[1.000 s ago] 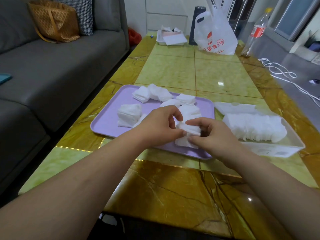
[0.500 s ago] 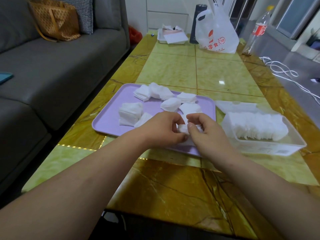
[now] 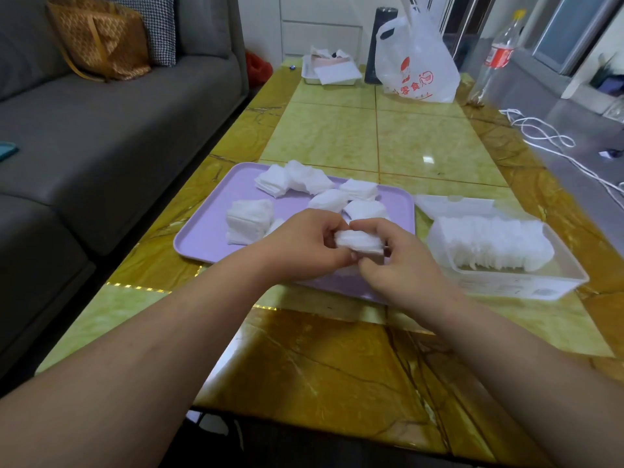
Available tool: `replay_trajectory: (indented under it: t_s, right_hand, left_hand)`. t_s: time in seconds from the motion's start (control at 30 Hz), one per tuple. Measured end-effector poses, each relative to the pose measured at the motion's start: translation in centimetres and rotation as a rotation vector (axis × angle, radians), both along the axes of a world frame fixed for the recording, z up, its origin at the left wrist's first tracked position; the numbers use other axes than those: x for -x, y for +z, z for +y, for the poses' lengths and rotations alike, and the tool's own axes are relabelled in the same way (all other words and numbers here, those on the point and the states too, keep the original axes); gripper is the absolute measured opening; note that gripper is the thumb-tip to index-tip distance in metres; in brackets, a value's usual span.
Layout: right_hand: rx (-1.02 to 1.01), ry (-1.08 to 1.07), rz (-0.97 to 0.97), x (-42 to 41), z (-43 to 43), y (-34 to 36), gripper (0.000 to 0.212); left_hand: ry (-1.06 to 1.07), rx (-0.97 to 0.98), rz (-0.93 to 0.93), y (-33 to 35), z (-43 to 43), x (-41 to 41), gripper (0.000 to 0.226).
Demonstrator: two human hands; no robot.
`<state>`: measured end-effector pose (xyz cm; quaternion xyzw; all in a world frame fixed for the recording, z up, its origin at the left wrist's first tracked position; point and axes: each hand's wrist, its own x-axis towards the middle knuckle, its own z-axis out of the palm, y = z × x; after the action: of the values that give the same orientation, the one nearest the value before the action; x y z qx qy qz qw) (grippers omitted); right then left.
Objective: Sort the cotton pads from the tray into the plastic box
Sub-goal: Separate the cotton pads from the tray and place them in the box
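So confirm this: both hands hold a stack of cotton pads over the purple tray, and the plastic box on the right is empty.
No. The head view shows the plastic box holds a row of cotton pads. The rest stands: left hand and right hand hold a stack of pads over the purple tray.

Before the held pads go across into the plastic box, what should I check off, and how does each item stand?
1. Both hands grip the stack of cotton pads, left hand and right hand: ok.
2. Stack edges squared up: cannot tell, the fingers cover its ends.
3. Plastic box open, with the lid lying behind it: ok.
4. Room left in the box: cannot tell, the row of pads fills most of it.
5. Way from the hands to the box free: ok.
6. Tray emptied: not ok, loose piles lie on it.
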<state>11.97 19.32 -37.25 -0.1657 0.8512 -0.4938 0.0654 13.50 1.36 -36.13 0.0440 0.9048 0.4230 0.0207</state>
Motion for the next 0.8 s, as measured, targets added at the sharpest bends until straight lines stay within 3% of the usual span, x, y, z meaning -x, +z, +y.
replay_trajectory:
  t_s: [0.17, 0.3, 0.53, 0.7, 0.8]
  right_hand:
    - [0.068, -0.061, 0.032, 0.4, 0.4, -0.2, 0.03]
    - [0.152, -0.095, 0.026, 0.4, 0.4, 0.1, 0.026]
    - [0.407, -0.159, -0.116, 0.5, 1.9, 2.4, 0.012]
    - [0.371, -0.203, -0.068, 0.2, 5.1, 3.0, 0.013]
    - [0.346, -0.251, -0.009, 0.2, 7.3, 3.2, 0.015]
  left_hand:
    - [0.017, -0.066, 0.021, -0.2, -0.3, 0.0, 0.011]
    - [0.034, -0.078, 0.017, 0.2, -0.1, 0.0, 0.007]
    - [0.138, -0.368, -0.061, 1.7, 1.9, 0.5, 0.001]
    - [0.123, -0.447, -0.07, 2.6, 5.6, 0.8, 0.013]
    - [0.061, -0.478, -0.055, 2.7, 8.2, 0.8, 0.007]
